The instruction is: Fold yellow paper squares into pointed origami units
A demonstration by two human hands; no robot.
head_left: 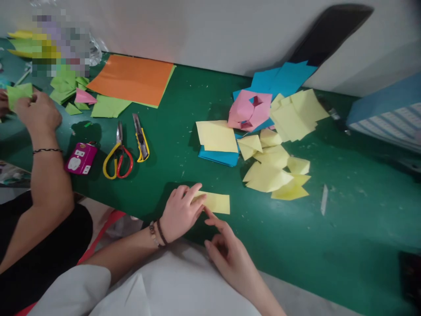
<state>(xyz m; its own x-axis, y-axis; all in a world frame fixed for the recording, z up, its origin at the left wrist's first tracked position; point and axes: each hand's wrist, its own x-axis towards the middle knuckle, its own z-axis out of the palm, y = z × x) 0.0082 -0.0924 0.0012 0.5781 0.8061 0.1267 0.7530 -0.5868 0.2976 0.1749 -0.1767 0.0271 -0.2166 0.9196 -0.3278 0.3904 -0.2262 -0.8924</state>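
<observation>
A folded strip of pale yellow paper [219,203] lies on the green table near its front edge. My left hand [182,208] rests over the strip's left end with fingers spread, pressing it against the table. From below, my right hand [226,250] reaches to the strip's lower edge, its index finger stretched out beside my left fingertips. The other right fingers are loosely curled, the thumb stands apart, and nothing is held there. Beyond the strip, a stack of pale yellow squares [217,136] sits on blue paper [219,157]. Several folded yellow pieces [268,173] lie to the right.
Scissors [118,160], a yellow cutter knife [141,140] and a purple box [81,158] lie left. Orange sheets [131,79] are behind them. A pink folded paper model [250,109] sits at the back. At far left, another person's hand [41,112] holds green paper [19,94].
</observation>
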